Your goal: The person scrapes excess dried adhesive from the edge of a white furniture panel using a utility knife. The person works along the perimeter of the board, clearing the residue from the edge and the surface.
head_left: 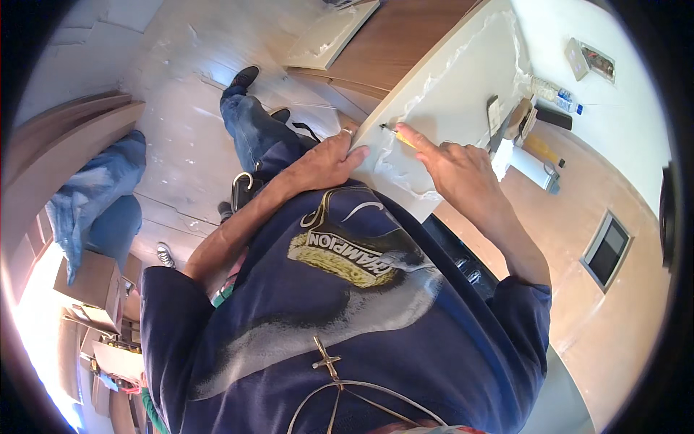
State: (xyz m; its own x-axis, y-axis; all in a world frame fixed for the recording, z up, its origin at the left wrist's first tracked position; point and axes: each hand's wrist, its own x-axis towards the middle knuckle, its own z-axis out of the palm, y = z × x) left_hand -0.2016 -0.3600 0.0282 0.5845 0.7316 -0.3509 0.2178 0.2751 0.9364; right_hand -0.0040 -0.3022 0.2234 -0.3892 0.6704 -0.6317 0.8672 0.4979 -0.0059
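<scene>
A pale board (463, 87) with ragged white smears along its edges lies in front of me. My left hand (329, 163) grips its near left edge, thumb on top, the other fingers partly hidden. Over the board, my right hand (459, 170) is closed round a slim yellow-handled tool (405, 139), forefinger stretched along it. The tool's thin dark tip meets the board's surface near the left edge, a short way from my left thumb. Its exact kind is too small to tell.
Beyond the board are a brown wooden panel (405, 36) and a smaller pale board (332, 32). At right stand a plastic bottle (567, 99), a white tube (531, 168) and an open wall box (598, 64). A person in jeans (101, 188) is at left, near cardboard boxes (90, 282).
</scene>
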